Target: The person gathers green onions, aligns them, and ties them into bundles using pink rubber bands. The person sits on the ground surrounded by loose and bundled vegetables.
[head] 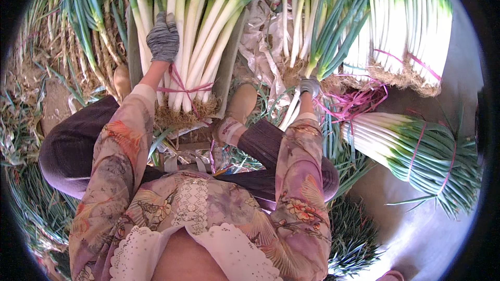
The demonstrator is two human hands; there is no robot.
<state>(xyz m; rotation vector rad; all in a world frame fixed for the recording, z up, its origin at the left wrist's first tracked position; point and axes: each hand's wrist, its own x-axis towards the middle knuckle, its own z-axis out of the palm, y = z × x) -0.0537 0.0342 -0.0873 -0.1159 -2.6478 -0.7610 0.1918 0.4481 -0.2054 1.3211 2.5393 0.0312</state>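
Note:
My left hand [163, 39], in a grey knit glove, is closed around stalks at the left of a Welsh onion bundle [197, 43]. White shafts spread upward from a pink tie [185, 89], with the rooty ends towards me. The bundle lies in a trough-like holder [231, 62] between my feet. My right hand [309, 86], gloved too, grips a few loose Welsh onions [291, 111]. Their white shafts slant down past my wrist, and green leaves extend above the hand. My fingers are partly hidden on both sides.
Tied Welsh onion bundles [406, 35] stand at the upper right; another bundle [410, 148] lies below them. A tangle of pink ties [359, 101] sits beside my right hand. Soil-covered onions [90, 35] lie at the upper left. A crumpled white sheet [261, 43] lies beyond my shoe [242, 103].

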